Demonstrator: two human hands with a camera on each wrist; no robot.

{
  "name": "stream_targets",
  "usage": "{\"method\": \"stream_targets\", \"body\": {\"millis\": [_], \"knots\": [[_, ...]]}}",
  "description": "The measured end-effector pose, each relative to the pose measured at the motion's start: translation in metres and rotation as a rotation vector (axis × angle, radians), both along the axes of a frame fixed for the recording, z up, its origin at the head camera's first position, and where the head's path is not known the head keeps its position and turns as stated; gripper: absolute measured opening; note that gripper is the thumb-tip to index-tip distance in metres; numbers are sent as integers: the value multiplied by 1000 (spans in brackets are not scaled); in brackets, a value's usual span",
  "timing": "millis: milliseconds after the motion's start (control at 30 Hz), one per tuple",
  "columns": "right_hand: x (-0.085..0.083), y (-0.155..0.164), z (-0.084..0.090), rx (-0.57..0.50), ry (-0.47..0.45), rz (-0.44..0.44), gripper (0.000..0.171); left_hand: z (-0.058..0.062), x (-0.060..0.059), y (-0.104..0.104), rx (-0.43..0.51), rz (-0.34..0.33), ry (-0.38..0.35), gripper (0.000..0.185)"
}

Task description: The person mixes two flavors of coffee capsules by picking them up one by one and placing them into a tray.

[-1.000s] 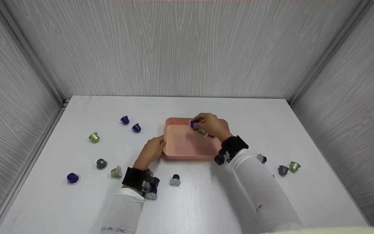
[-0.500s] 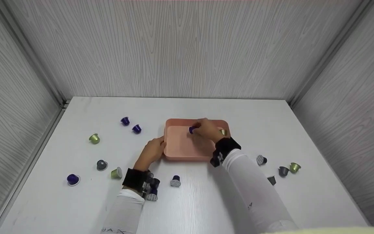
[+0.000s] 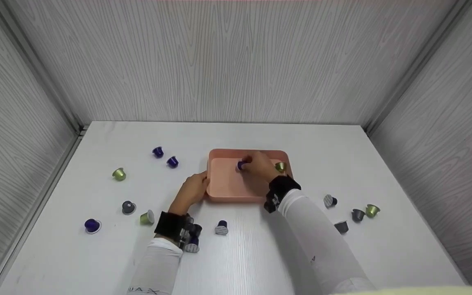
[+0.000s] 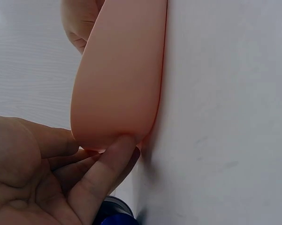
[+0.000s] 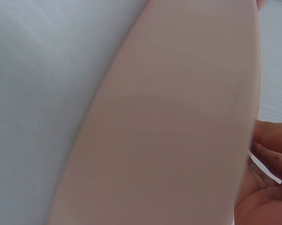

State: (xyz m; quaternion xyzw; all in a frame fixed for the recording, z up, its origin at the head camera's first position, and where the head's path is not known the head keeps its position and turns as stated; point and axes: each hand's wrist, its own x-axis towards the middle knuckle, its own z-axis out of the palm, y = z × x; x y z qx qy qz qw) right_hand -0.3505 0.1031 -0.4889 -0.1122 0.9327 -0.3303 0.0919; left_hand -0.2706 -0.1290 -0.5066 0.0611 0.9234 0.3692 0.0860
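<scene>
A shallow pink tray (image 3: 224, 180) sits at the middle of the white table. My left hand (image 3: 194, 188) holds its left side; in the left wrist view the thumb (image 4: 115, 157) lies against the tray's outer wall. Inside the tray, low over its floor, my right hand (image 3: 260, 166) pinches a purple coffee capsule (image 3: 240, 165). A green capsule (image 3: 280, 166) lies in the tray by its right wall. The right hand hides part of the tray floor. In the right wrist view the tray wall (image 5: 164, 131) covers the fingertips and the capsule.
To the left lie purple capsules (image 3: 172, 162), green capsules (image 3: 119, 174) and a grey one (image 3: 128, 207). Another purple capsule (image 3: 221, 228) lies in front of the tray, with several beside my left wrist. Grey (image 3: 358, 215) and green capsules (image 3: 372, 211) lie at right. Walls surround the table.
My right hand has moved down and slightly left into the tray, still pinching the purple capsule. A grey capsule beside the right sleeve has come into view. The left hand stays put.
</scene>
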Motion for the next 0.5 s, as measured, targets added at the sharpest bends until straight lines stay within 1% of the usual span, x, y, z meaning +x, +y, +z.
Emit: {"method": "stream_targets", "body": {"millis": [100, 233, 367, 500], "knots": [[-1, 0, -2, 45, 16, -6, 17, 0, -1, 0, -5, 2, 0, 41], [-2, 0, -2, 117, 63, 9, 16, 0, -1, -1, -3, 2, -3, 41], [-1, 4, 1, 113, 86, 26, 15, 0, -1, -1, -9, -12, 15, 39], [-1, 12, 7, 111, 119, 76, 14, 1, 0, 0, -12, -10, 14, 40]]}}
